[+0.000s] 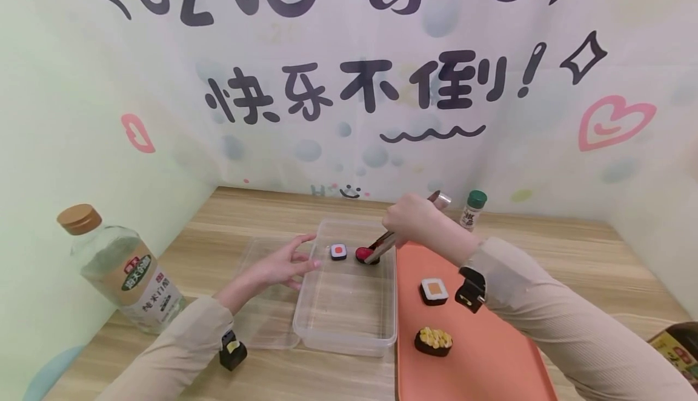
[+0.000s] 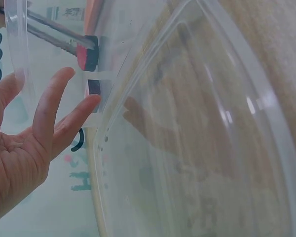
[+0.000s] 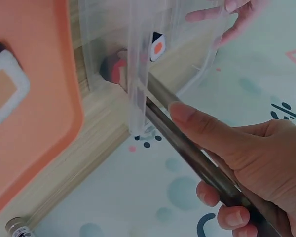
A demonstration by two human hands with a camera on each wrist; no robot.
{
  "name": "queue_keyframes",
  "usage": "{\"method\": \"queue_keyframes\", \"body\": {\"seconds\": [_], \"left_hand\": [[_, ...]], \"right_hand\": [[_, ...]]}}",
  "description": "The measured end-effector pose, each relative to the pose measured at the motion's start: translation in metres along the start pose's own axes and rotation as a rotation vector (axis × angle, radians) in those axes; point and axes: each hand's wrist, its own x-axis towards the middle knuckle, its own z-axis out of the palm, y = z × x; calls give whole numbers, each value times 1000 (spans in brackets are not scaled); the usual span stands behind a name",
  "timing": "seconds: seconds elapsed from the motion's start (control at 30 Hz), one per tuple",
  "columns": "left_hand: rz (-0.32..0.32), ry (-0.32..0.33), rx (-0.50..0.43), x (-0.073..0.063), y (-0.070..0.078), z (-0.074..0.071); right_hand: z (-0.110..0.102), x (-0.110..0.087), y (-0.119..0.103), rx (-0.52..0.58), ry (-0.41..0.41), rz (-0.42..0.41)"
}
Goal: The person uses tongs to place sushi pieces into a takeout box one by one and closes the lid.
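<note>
My right hand (image 1: 411, 218) grips metal tongs (image 3: 185, 153), whose tips are down inside a clear plastic container (image 1: 349, 341). Between those tips is a red-topped sushi piece (image 1: 362, 254) with a dark wrap, close over the container's floor. Just left of it sits a white sushi roll (image 1: 339, 251) with an orange-red centre. At the container's left side, my left hand (image 1: 275, 266) has its fingers spread and relaxed, the fingertips right at the rim. In the left wrist view the same hand (image 2: 22, 143) holds nothing in its palm.
An orange tray (image 1: 485, 364) right of the container bears a square sushi piece (image 1: 434, 291) and a yellow-topped one (image 1: 434, 340). A clear lid (image 1: 267, 331) lies under my left forearm. A large bottle (image 1: 133, 277) stands left; a green-capped shaker (image 1: 473, 207) stands behind the tray.
</note>
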Motion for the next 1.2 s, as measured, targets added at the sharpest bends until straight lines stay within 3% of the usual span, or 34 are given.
{"method": "queue_keyframes", "body": {"seconds": [0.23, 0.5, 0.67, 0.8, 0.93, 1.03, 1.2], "left_hand": [[-15, 10, 1, 2, 0, 1], [-19, 16, 0, 0, 0, 2], [-17, 9, -3, 0, -1, 2], [-17, 1, -14, 1, -1, 2], [-14, 0, -11, 2, -1, 1], [-14, 1, 13, 2, 0, -1], [-24, 1, 20, 1, 1, 0]], "right_hand": [[12, -21, 18, 112, 46, 19], [46, -69, 43, 288, 319, 117], [80, -108, 51, 333, 519, 158], [106, -137, 51, 352, 624, 193], [128, -160, 45, 334, 726, 164], [141, -172, 38, 330, 748, 130], [155, -181, 27, 355, 717, 98]]}}
